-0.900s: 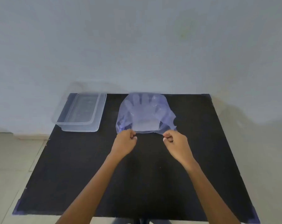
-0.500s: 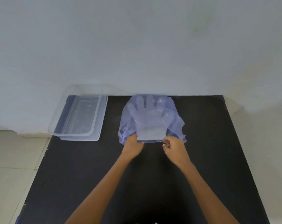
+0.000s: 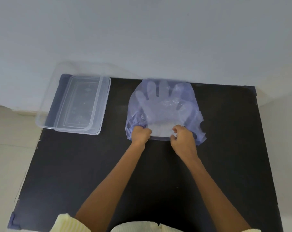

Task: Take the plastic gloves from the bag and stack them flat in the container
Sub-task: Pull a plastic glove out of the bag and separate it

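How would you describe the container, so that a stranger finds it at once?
Look at the black table. At its far left corner lies the container. It is a clear, empty, rectangular box, unlike the soft bluish bag to its right.

Soft, even, dim-cool light, faint shadows on the wall (image 3: 142, 39), slight blur, wide-angle bending at edges

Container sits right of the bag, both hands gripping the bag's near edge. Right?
No. The head view shows the container left of the bag, not right. The left hand and right hand do grip its near edge.
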